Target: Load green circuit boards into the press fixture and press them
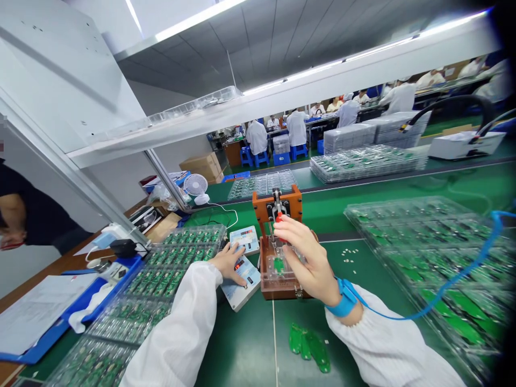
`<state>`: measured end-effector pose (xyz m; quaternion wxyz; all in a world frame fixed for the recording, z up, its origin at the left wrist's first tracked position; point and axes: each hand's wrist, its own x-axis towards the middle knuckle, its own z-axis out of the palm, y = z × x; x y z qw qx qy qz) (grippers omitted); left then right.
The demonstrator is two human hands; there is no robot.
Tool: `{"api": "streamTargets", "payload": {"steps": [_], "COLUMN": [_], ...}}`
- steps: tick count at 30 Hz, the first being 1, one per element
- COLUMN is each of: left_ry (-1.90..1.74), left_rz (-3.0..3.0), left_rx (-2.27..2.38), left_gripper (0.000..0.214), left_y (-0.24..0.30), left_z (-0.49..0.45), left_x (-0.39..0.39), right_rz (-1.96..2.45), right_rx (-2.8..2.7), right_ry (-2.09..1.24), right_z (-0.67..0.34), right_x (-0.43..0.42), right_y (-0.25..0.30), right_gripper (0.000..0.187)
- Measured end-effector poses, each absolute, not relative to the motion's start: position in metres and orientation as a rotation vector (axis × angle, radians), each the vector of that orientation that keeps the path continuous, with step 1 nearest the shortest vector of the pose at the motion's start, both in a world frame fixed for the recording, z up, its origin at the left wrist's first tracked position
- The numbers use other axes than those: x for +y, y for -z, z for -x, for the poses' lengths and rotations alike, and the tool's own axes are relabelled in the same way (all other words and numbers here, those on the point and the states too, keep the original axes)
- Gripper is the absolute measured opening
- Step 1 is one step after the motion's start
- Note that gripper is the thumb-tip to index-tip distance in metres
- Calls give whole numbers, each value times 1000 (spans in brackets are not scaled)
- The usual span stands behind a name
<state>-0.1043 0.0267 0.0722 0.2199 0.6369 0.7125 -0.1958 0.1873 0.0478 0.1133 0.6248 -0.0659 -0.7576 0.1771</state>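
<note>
My left hand (230,263) lies with fingers spread over two white boxes with red digit displays. Its fingertips reach the upper box (250,244), and its palm side rests at the lower box (242,293). My right hand (308,260) is at the red lever handle (279,217) of an orange-brown clamp fixture (278,287). The fingers are stretched out against the handle, with the thumb apart below, and they partly cover it. A small green circuit board (278,264) sits in the fixture under the clamp. A blue wrist strap (344,305) circles my right wrist.
Several loose green boards (308,346) lie in front of the fixture. Clear trays of boards stand left (151,274) and right (403,236). Small white pieces (349,255) lie right of the fixture. A blue cord (455,285) crosses the right side. A small fan (196,186) stands behind.
</note>
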Motion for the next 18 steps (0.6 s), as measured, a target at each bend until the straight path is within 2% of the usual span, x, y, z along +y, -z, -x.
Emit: {"api": "streamTargets", "payload": {"steps": [18], "left_ry": [583], "left_rz": [-1736], "left_rx": [1962], "left_gripper": [150], "left_y": [-71], "left_z": [105], "left_x": [27], "right_rz": [134], "right_rx": [-1742], "right_ry": [-412], "right_z": [-187], "right_x": [49], "right_y": [-110], "right_gripper": [59]}}
